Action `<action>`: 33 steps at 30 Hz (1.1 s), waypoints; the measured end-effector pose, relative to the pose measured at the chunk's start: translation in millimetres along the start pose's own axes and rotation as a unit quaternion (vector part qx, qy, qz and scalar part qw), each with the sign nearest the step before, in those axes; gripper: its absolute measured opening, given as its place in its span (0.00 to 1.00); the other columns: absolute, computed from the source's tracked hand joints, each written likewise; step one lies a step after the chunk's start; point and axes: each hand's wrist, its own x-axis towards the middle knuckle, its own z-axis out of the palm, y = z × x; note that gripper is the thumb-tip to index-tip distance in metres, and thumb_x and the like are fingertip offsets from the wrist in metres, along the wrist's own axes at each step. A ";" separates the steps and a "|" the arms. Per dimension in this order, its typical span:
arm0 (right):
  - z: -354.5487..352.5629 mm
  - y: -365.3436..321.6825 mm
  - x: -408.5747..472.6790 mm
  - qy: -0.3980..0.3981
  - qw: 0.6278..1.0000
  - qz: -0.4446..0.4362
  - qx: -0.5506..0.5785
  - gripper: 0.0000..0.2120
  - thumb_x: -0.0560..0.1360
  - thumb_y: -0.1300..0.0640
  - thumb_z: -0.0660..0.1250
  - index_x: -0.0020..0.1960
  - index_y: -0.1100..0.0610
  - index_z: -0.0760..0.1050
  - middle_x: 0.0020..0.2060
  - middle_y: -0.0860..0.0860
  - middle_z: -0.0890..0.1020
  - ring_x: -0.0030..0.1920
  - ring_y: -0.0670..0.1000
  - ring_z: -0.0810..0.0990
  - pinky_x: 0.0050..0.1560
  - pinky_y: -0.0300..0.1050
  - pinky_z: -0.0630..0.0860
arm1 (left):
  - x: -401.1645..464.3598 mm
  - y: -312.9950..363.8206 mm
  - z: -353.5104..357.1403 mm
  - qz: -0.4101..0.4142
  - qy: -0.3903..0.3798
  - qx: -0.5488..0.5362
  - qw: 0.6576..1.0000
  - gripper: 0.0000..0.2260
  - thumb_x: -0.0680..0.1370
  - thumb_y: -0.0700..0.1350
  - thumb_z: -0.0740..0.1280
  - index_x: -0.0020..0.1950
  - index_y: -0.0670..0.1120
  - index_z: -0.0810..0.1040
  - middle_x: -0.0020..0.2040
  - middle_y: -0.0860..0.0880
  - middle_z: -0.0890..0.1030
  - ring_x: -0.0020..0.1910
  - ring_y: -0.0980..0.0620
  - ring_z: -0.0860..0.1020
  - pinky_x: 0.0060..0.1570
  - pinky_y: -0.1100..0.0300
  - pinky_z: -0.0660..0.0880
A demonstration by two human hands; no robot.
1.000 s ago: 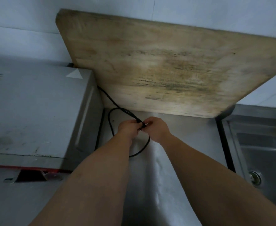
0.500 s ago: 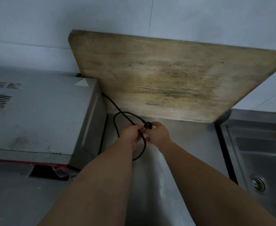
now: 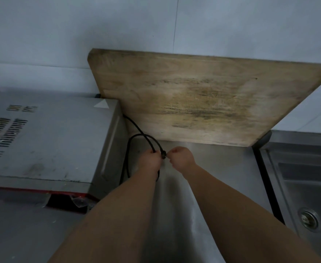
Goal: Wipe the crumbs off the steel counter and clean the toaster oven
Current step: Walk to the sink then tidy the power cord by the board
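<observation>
The grey toaster oven (image 3: 47,141) stands on the left of the steel counter (image 3: 218,173), seen from above, with vent slots in its top. Its black power cord (image 3: 136,130) runs from behind the oven and loops on the counter just right of it. My left hand (image 3: 149,160) grips the looped cord. My right hand (image 3: 181,158) is curled beside it and pinches the cord at a small dark knot or plug between the two hands. No cloth is in view.
A large stained wooden cutting board (image 3: 203,99) leans against the tiled wall behind my hands. A steel sink (image 3: 305,186) with a drain (image 3: 308,219) lies at the right. The oven's red front edge (image 3: 42,191) faces me.
The view has tilted up, so more wall and oven top show. Both hands stay on the cord and have drawn slightly apart around the knot.
</observation>
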 end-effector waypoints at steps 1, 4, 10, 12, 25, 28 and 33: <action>2.7 -1.5 0.2 -0.003 1.000 0.002 0.010 0.08 0.65 0.49 0.71 0.34 0.53 0.79 0.39 0.58 0.84 0.46 0.61 0.83 0.49 0.58 0.80 | 7.1 -4.7 -1.7 0.004 0.010 0.030 0.999 0.10 0.70 0.47 0.67 0.46 0.46 0.83 0.47 0.41 0.84 0.47 0.42 0.82 0.50 0.52 0.79; 8.7 -9.9 1.5 -0.021 0.999 -0.005 0.028 0.10 0.67 0.46 0.72 0.34 0.53 0.81 0.35 0.55 0.84 0.43 0.58 0.83 0.49 0.58 0.80 | -4.6 -4.1 -9.5 0.029 0.007 0.063 0.998 0.05 0.73 0.50 0.69 0.41 0.50 0.82 0.48 0.42 0.84 0.50 0.40 0.82 0.53 0.45 0.80; 4.7 -35.3 3.4 -0.052 0.998 -0.039 -0.026 0.08 0.73 0.54 0.72 0.43 0.59 0.83 0.39 0.57 0.84 0.42 0.55 0.82 0.43 0.48 0.78 | -29.5 11.8 -9.7 0.092 -0.014 0.115 0.989 0.07 0.76 0.44 0.70 0.52 0.47 0.84 0.45 0.46 0.84 0.44 0.46 0.80 0.42 0.58 0.74; 1.7 -40.8 5.1 -0.052 0.996 -0.035 -0.057 0.05 0.70 0.58 0.73 0.41 0.60 0.82 0.40 0.59 0.84 0.44 0.58 0.83 0.44 0.51 0.80 | -29.5 16.0 -9.7 0.106 -0.013 0.154 0.982 0.06 0.75 0.43 0.70 0.51 0.46 0.84 0.44 0.46 0.83 0.40 0.49 0.77 0.38 0.61 0.69; -13.6 -45.8 15.2 -0.072 0.991 -0.048 -0.098 0.06 0.69 0.58 0.71 0.37 0.61 0.79 0.32 0.53 0.79 0.34 0.51 0.77 0.35 0.42 0.72 | -14.0 81.3 -39.2 0.324 0.015 0.579 0.748 0.10 0.77 0.47 0.65 0.52 0.44 0.82 0.53 0.44 0.83 0.54 0.44 0.80 0.49 0.55 0.75; -15.2 -41.2 16.2 -0.085 0.993 -0.050 -0.070 0.02 0.69 0.62 0.71 0.39 0.60 0.80 0.33 0.52 0.78 0.34 0.49 0.76 0.33 0.39 0.71 | -0.1 109.6 -59.3 0.337 0.083 0.591 0.728 0.09 0.78 0.42 0.61 0.54 0.42 0.78 0.55 0.42 0.80 0.55 0.43 0.78 0.49 0.52 0.74; -17.2 -37.6 17.3 -0.090 0.992 -0.067 -0.055 0.02 0.70 0.61 0.72 0.41 0.57 0.80 0.35 0.51 0.80 0.36 0.48 0.77 0.36 0.38 0.72 | 11.0 133.3 -59.4 0.322 0.120 0.618 0.707 0.14 0.80 0.48 0.56 0.57 0.43 0.76 0.56 0.42 0.78 0.56 0.43 0.74 0.47 0.52 0.70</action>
